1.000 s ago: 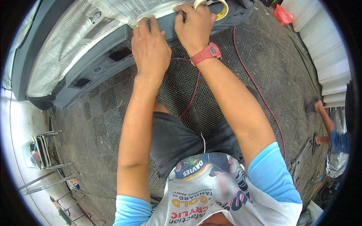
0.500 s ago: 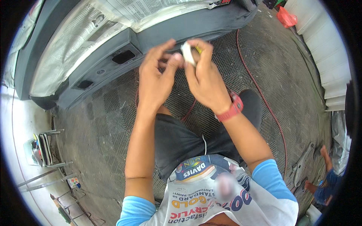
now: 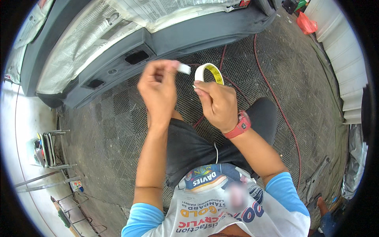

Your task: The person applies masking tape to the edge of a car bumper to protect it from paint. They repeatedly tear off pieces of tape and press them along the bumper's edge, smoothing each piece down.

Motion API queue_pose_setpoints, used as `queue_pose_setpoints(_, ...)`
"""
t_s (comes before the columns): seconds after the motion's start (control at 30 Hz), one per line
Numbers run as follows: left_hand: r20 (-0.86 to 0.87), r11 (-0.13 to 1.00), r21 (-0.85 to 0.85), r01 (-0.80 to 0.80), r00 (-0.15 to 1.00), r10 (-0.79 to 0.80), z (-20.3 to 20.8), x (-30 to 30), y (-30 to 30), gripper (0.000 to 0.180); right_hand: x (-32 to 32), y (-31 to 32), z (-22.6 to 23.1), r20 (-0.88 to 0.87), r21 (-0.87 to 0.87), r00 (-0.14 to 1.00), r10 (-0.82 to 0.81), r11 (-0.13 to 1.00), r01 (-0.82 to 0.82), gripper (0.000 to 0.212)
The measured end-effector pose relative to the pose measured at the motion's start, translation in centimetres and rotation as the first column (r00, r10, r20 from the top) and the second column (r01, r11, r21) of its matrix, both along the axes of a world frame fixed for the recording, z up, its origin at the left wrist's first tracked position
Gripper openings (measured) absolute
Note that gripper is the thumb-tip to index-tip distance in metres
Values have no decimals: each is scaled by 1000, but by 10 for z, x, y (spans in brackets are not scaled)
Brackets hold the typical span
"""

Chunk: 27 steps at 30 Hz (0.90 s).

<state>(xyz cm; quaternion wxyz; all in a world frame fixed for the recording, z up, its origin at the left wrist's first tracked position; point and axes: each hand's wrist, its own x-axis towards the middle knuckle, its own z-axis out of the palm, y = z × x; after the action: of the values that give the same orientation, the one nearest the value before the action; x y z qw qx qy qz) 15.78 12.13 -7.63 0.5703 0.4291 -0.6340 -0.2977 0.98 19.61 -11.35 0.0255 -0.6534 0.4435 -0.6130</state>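
My left hand point(image 3: 158, 85) pinches a short white strip of masking tape point(image 3: 184, 68) between thumb and fingers. The strip is apart from the roll. To its right my right hand point(image 3: 216, 103) is closed on a roll of masking tape point(image 3: 200, 73), white outside with a yellow inner core, which stands up above the fingers. Beyond both hands is a grey vehicle body panel point(image 3: 185, 38) with rectangular cutouts. Newspaper point(image 3: 85, 47) taped along its edges covers the area above the panel.
A thin red hose point(image 3: 272, 89) runs over the dark ribbed mat point(image 3: 102, 150). Metal stools point(image 3: 50, 150) stand at the left. A red plastic bag point(image 3: 306, 23) lies near the corrugated wall point(image 3: 333, 35) at upper right. Another person's leg point(image 3: 323, 207) shows at lower right.
My hands have drawn apart and lowered, and a strip of tape is now off the roll in my left hand. The roll has turned so its yellow core shows.
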Motion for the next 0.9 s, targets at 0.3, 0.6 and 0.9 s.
queue_pose_setpoints(0.3,-192,992,11,125,974,-121,1,-7,-10,31,2,-61,43,140,219,974,-178,965,145,31)
queue_pose_setpoints(0.6,695,780,-619,87,524,493,23,8,-37,30,2,-135,32,142,-77,884,-445,885,458,15)
queue_pose_setpoints(0.9,799,746,-598,295,145,583,35,34,-74,30,29,-174,31,64,-76,872,-485,869,489,16)
